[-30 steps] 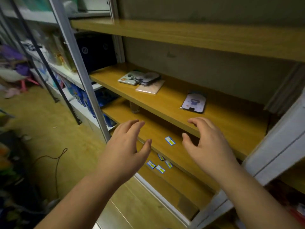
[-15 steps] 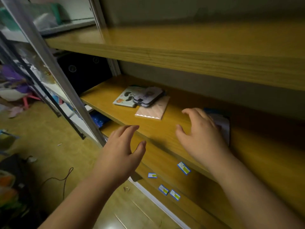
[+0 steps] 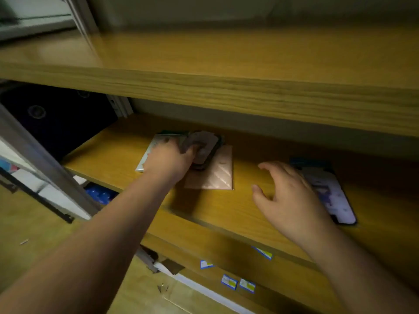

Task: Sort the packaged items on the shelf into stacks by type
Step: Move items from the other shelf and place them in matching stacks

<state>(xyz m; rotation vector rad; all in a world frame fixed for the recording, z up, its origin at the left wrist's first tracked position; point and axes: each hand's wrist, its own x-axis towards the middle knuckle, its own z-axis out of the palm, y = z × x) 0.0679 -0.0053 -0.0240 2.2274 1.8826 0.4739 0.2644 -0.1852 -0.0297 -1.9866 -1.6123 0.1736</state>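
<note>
Left hand (image 3: 169, 160) fingers curled round grey rounded packet (image 3: 201, 146) on wooden shelf (image 3: 118, 159); right hand (image 3: 292, 198) spread, relaxed, partly covering dark-edged pale packet (image 3: 333, 196).

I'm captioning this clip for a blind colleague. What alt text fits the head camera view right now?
A person's left hand grips a small dark-edged packet atop a pile of flat packets on a wooden shelf, above a pinkish packet. The right hand hovers open beside a lone dark-framed packet farther right.

Four packaged items (image 3: 209, 171), two hands (image 3: 169, 160), four shelf labels (image 3: 229, 281)
</note>
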